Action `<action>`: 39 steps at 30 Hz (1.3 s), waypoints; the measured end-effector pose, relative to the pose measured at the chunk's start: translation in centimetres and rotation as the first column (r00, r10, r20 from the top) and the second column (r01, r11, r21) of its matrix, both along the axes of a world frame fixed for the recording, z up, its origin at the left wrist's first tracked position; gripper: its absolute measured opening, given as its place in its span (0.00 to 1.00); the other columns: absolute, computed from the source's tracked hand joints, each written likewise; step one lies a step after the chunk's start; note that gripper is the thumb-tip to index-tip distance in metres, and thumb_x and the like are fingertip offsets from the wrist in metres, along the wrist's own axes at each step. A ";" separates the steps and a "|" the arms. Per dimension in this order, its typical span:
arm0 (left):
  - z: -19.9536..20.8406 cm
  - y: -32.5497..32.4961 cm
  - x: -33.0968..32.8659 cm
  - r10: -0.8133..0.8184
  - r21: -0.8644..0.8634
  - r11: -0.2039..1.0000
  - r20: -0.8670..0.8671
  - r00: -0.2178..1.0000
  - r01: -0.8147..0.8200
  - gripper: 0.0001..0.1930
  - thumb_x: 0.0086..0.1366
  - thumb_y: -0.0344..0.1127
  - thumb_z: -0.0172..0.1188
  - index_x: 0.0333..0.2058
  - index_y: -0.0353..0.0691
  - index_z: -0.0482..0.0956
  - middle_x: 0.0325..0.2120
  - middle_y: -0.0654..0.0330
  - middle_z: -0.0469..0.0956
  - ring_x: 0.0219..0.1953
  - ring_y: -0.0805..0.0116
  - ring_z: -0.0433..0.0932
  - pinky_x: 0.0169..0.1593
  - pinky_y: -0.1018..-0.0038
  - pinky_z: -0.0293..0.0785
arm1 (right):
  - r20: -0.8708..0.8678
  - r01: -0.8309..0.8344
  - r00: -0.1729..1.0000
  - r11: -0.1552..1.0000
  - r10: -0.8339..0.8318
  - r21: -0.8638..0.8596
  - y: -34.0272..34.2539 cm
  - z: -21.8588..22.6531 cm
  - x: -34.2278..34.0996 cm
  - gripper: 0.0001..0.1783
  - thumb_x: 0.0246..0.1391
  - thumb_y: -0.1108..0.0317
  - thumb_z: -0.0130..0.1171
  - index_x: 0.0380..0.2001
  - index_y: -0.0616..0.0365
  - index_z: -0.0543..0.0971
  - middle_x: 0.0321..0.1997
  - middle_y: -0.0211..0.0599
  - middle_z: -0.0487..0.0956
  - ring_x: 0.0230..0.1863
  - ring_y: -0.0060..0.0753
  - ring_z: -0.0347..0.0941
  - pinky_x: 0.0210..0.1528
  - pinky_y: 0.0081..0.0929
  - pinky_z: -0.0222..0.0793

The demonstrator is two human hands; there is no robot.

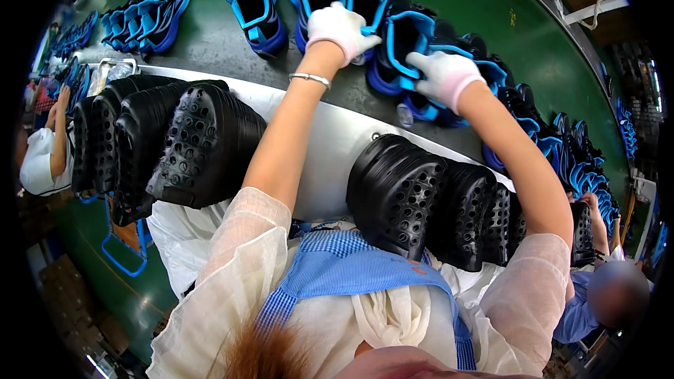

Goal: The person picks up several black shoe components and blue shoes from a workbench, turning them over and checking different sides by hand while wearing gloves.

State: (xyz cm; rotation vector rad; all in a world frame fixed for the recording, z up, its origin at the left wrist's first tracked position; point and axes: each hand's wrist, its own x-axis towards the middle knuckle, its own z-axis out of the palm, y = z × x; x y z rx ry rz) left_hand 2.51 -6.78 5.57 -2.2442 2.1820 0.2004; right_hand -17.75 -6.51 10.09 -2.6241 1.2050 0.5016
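Observation:
Both my hands wear white gloves and reach out to a row of black sports shoes with bright blue collars. My left hand (340, 31) grips the heel and collar of a black-and-blue shoe (368, 1); its fingertips are partly hidden against the collar. Another such shoe (306, 1) stands close on its left. With thumb and fingers, my right hand (444, 77) pinches the heel edge of a third black-and-blue shoe (409, 31), whose open collar faces me. A single shoe (255, 14) stands apart, left of my left hand.
Black shoe lasts with holes stand on a pale ledge before me, left (193, 144) and right (400, 193). More blue-collared shoes line the dark conveyor belt (200, 42) on the left (144, 21) and right (579, 161). Co-workers (45, 161) sit at both sides.

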 end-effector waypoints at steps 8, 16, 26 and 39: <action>-1.0 2.1 -7.5 -0.178 -0.044 0.984 -0.296 0.938 0.173 0.20 0.52 0.61 0.60 0.33 0.55 0.85 0.36 0.48 0.74 0.36 0.51 0.78 0.42 0.62 0.76 | -0.267 0.173 0.946 0.982 -0.186 -0.071 1.0 1.1 -9.4 0.21 0.47 0.62 0.60 0.47 0.42 0.72 0.40 0.40 0.78 0.44 0.46 0.75 0.42 0.41 0.72; -1.5 3.8 -6.0 -0.260 -0.153 0.961 -0.227 0.938 0.230 0.28 0.53 0.49 0.61 0.54 0.53 0.71 0.39 0.46 0.75 0.41 0.49 0.77 0.46 0.60 0.74 | -0.053 0.297 0.951 0.946 -0.306 -0.131 6.4 3.7 -12.6 0.24 0.50 0.57 0.57 0.53 0.43 0.70 0.41 0.41 0.76 0.45 0.48 0.74 0.45 0.38 0.71; -6.2 5.8 -1.4 -0.223 -0.610 0.785 -0.122 0.967 0.103 0.18 0.54 0.48 0.64 0.42 0.49 0.81 0.44 0.61 0.79 0.49 0.57 0.73 0.53 0.64 0.70 | 0.498 0.584 0.798 0.639 -0.339 -0.500 20.4 13.4 -19.4 0.09 0.52 0.66 0.59 0.35 0.58 0.80 0.32 0.39 0.80 0.33 0.36 0.77 0.38 0.25 0.70; -5.0 7.0 -1.6 -0.061 -0.417 0.909 -0.170 0.984 -0.016 0.26 0.60 0.54 0.56 0.54 0.50 0.74 0.52 0.54 0.73 0.56 0.55 0.69 0.59 0.63 0.63 | 0.259 0.791 0.608 0.601 -0.751 -0.114 30.7 6.3 -25.1 0.20 0.44 0.70 0.59 0.45 0.49 0.75 0.45 0.37 0.75 0.44 0.42 0.75 0.46 0.33 0.72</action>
